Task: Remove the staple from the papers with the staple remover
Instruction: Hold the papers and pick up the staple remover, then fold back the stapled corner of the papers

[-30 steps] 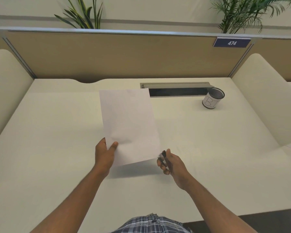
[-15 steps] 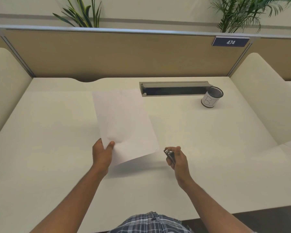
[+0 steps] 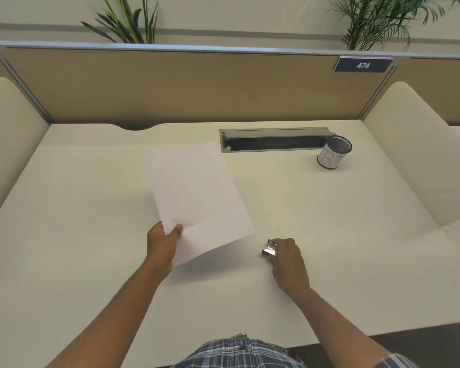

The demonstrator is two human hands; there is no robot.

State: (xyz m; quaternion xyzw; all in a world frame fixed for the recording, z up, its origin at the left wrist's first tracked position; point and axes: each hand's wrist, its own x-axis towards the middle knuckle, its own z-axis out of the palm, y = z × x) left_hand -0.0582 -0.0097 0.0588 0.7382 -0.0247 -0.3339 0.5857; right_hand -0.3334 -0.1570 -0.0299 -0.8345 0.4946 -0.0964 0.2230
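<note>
Left hand (image 3: pixel 162 244) pinches the near left corner of the papers (image 3: pixel 197 197), lifting them tilted above the pale surface (image 3: pixel 329 235). Right hand (image 3: pixel 287 257), just right of the papers' near edge, is curled around the staple remover (image 3: pixel 270 248). Far right stands a mesh cup (image 3: pixel 333 153) beside a cable slot (image 3: pixel 274 140); a tan partition (image 3: pixel 183 86) closes the far edge, leaving open surface at both sides.

White papers (image 3: pixel 197 197); cream desk (image 3: pixel 91 235); silver staple remover (image 3: pixel 271 249).
</note>
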